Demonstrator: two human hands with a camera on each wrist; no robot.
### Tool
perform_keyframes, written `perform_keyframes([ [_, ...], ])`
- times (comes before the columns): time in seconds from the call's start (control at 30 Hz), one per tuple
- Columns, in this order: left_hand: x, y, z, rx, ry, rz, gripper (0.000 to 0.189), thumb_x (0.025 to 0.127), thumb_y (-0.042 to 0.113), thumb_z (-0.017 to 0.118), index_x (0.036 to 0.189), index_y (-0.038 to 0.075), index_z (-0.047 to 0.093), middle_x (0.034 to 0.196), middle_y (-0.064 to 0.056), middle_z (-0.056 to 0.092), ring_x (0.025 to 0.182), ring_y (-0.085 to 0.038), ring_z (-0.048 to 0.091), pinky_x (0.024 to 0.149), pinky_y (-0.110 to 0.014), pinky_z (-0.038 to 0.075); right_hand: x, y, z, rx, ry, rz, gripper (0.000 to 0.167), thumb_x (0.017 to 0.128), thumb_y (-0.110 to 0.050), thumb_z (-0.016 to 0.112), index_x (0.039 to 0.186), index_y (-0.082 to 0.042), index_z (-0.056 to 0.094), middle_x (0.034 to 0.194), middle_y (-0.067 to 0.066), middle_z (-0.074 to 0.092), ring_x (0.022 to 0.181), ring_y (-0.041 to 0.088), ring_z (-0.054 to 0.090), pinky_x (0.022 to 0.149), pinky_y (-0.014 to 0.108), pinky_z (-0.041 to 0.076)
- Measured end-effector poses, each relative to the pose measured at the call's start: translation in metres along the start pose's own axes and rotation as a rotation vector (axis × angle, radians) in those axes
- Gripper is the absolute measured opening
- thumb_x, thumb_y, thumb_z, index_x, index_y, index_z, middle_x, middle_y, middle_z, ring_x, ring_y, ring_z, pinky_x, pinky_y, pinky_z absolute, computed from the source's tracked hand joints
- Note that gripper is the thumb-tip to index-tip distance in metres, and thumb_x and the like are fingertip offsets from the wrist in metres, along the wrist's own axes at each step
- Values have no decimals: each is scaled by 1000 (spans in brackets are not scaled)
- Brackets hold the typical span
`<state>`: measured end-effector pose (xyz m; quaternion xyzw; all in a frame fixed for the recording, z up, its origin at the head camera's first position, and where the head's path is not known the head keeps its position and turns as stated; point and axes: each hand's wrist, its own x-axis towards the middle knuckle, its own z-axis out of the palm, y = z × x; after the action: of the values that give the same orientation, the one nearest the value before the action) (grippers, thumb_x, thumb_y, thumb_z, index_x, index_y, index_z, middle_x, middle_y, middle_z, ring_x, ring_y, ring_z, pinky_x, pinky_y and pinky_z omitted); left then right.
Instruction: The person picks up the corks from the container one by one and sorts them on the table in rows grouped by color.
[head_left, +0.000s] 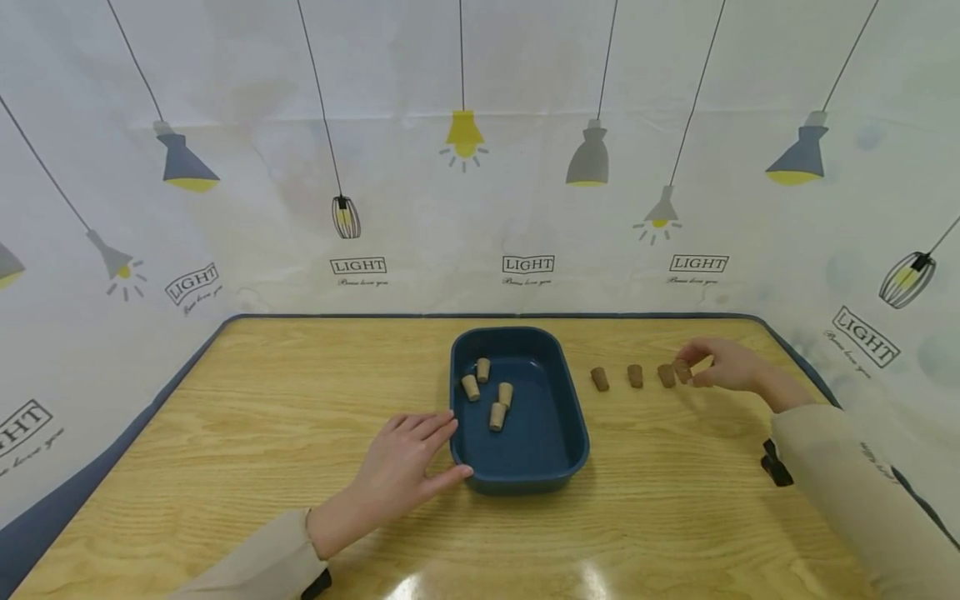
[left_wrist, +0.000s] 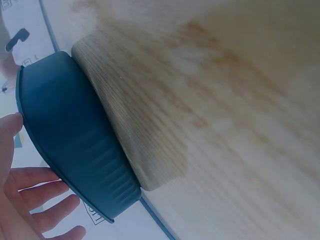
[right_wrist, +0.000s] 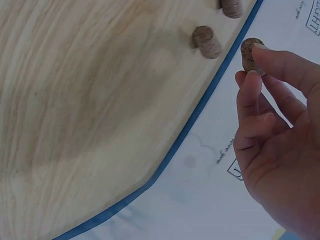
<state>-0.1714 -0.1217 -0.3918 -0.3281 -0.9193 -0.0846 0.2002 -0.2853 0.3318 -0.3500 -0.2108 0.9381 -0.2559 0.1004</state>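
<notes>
A blue tray [head_left: 521,481] holds several tapered corks [head_left: 470,387] toward its left side. My left hand [head_left: 402,462] touches the tray's left rim with its fingertips and thumb; the fingers stay extended, as the left wrist view also shows along the rim [left_wrist: 42,159]. To the right of the tray, my right hand [head_left: 723,364] pinches a cork [right_wrist: 251,54] between thumb and fingers. That cork is at the right end of a row, beside another cork [head_left: 666,376] on the table.
Two more corks, a middle one [head_left: 635,376] and a left one [head_left: 599,379], stand in the row between tray and right hand. The wooden table [head_left: 300,375] has a dark blue edge. Behind it hangs a white cloth [head_left: 420,208] printed with lamps.
</notes>
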Motion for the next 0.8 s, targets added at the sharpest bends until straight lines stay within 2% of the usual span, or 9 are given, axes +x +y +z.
perform_keyframes([
  [0.37, 0, 0, -1, -12, -7, -8, 63, 80, 59, 48, 113, 6, 62, 118, -6, 55, 105, -21, 50, 85, -39, 39, -1, 25, 8, -84, 105, 64, 37, 79, -4, 58, 112, 10, 49, 104, 26, 50, 97, 44, 44, 72, 52, 39],
  [0.8, -1, 0, -1, -14, 1, -7, 63, 80, 59, 48, 113, 7, 62, 118, -5, 55, 105, -21, 50, 85, -39, 39, 2, 44, 17, -126, 153, 113, 38, 77, -2, 56, 112, 11, 49, 104, 28, 50, 96, 45, 44, 73, 54, 38],
])
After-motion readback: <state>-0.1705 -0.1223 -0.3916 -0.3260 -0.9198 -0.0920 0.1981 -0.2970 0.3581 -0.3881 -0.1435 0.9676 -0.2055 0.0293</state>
